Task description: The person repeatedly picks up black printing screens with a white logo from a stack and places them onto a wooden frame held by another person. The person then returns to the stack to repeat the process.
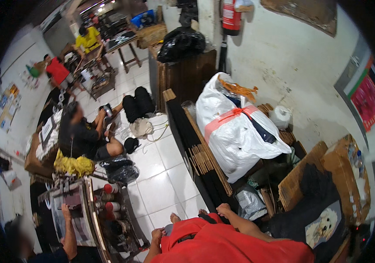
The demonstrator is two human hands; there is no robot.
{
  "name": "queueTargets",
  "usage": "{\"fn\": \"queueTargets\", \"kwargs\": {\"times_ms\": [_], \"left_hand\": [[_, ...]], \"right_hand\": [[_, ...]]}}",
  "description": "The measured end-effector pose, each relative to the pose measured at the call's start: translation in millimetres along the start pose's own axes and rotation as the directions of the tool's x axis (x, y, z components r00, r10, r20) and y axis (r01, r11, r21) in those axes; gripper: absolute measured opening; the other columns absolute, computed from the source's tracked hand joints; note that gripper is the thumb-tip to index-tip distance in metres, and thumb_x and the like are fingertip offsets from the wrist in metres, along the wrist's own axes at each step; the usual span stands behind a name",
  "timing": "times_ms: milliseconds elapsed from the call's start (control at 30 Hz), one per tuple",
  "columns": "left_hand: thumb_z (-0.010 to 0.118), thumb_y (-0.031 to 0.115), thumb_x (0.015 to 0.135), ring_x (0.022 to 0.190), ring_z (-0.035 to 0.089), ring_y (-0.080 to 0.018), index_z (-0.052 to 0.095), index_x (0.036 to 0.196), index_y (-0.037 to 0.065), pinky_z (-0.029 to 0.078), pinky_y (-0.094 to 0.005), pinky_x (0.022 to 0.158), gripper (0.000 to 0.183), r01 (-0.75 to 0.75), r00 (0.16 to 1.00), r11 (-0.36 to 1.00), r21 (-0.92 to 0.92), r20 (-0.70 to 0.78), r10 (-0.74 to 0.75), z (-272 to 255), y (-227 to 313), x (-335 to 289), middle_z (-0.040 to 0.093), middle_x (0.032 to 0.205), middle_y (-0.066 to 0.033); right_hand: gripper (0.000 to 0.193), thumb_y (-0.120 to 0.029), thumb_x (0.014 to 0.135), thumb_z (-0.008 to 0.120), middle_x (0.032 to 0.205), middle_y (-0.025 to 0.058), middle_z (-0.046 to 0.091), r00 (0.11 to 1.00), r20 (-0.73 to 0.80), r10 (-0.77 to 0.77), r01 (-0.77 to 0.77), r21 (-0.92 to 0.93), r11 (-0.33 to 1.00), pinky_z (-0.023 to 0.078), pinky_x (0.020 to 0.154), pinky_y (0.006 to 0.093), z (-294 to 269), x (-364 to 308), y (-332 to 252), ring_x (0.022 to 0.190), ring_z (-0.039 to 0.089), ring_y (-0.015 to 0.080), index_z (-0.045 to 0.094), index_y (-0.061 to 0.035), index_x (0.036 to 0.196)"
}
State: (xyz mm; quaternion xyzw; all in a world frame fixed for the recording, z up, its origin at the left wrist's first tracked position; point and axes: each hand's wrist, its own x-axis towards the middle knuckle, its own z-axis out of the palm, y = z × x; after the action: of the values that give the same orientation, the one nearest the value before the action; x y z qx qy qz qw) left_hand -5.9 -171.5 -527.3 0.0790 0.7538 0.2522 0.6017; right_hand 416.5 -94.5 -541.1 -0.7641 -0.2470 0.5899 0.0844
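Note:
My left hand point(157, 234) hangs beside the red shirt point(235, 245) I wear, with its fingers curled in and nothing showing in them. White floor tiles lie below it, and it touches no object that I can see. On the other side, my right hand point(224, 209) is closed like a loose fist, with no object visible in it. It is nearest to the end of the long dark stack with wooden slats point(205, 164) and a crumpled silver plastic bag point(249, 202). My bare feet point(175, 218) show on the tiles between my hands.
A large white sack point(240, 131) stands on the right, past the slats. A dark shirt with a dog print point(325, 225) lies near cardboard. One person sits on the floor point(88, 136); another works at a printing frame point(71, 215) beside a rack of cans point(113, 206). Two people are farther back.

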Motion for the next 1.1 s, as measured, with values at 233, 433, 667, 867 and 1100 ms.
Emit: {"fn": "queueTargets", "kwargs": {"times_ms": [233,433,667,867,1100], "left_hand": [[0.061,0.005,0.082,0.046,0.048,-0.0125,0.059,0.075,-0.003,0.038,-0.0246,0.042,0.01,-0.032,0.999,0.996,-0.081,0.016,0.034,3.5,-7.5,-13.2,0.055,0.058,-0.0057],[0.066,0.006,0.079,0.046,0.049,-0.0112,0.06,0.076,-0.001,0.038,-0.0243,0.041,0.01,-0.03,0.996,0.998,-0.057,-0.088,0.025,-6.3,-23.7,-8.0,0.056,0.059,-0.0049],[0.064,0.017,0.081,0.048,0.049,-0.0089,0.061,0.07,0.006,0.034,-0.0236,0.041,0.016,0.034,0.987,0.996,-0.079,-0.151,-0.046,-37.0,-29.6,-11.6,0.055,0.058,-0.0009],[0.066,0.02,0.081,0.045,0.047,-0.0121,0.062,0.069,0.005,0.035,-0.0272,0.04,0.02,0.103,0.987,0.994,0.048,-0.13,-0.096,-70.5,-35.6,0.7,0.054,0.055,-0.0023],[0.069,0.022,0.078,0.051,0.053,-0.0144,0.064,0.077,0.004,0.037,-0.0293,0.044,0.019,0.131,0.98,0.991,0.034,-0.156,-0.124,-116.5,7.0,23.0,0.059,0.064,-0.0047]], "right_hand": [[0.009,-0.01,0.082,0.06,0.076,0.0058,0.062,0.999,-0.019,0.031,-0.031,-0.023,0.999,0.051,0.055,0.0313,-12.6,-2.6,-3.7,0.063,0.061,0.0165,0.063,-0.0037,0.087],[0.011,-0.009,0.083,0.056,0.076,0.0088,0.061,0.999,0.005,-0.044,0.044,-0.016,0.999,0.049,0.048,0.0278,-8.2,-0.7,-33.5,0.062,0.061,0.017,0.062,-0.0009,0.087],[0.01,-0.005,0.081,0.056,0.063,0.0088,0.055,0.995,0.052,-0.087,0.086,0.025,0.996,0.042,0.038,0.0263,12.6,-6.3,-57.2,0.053,0.058,0.0178,0.06,0.0006,0.073],[0.007,-0.006,0.083,0.056,0.07,0.0092,0.058,0.998,0.03,-0.046,0.045,0.042,0.998,0.045,0.041,0.0267,33.9,-8.0,-69.7,0.057,0.059,0.0172,0.06,-0.0007,0.082],[0.008,-0.005,0.084,0.054,0.07,0.0087,0.059,1.0,-0.001,0.011,-0.011,0.126,0.992,0.046,0.042,0.0269,82.2,-13.6,-80.2,0.055,0.059,0.0168,0.061,-0.0007,0.081]]}}
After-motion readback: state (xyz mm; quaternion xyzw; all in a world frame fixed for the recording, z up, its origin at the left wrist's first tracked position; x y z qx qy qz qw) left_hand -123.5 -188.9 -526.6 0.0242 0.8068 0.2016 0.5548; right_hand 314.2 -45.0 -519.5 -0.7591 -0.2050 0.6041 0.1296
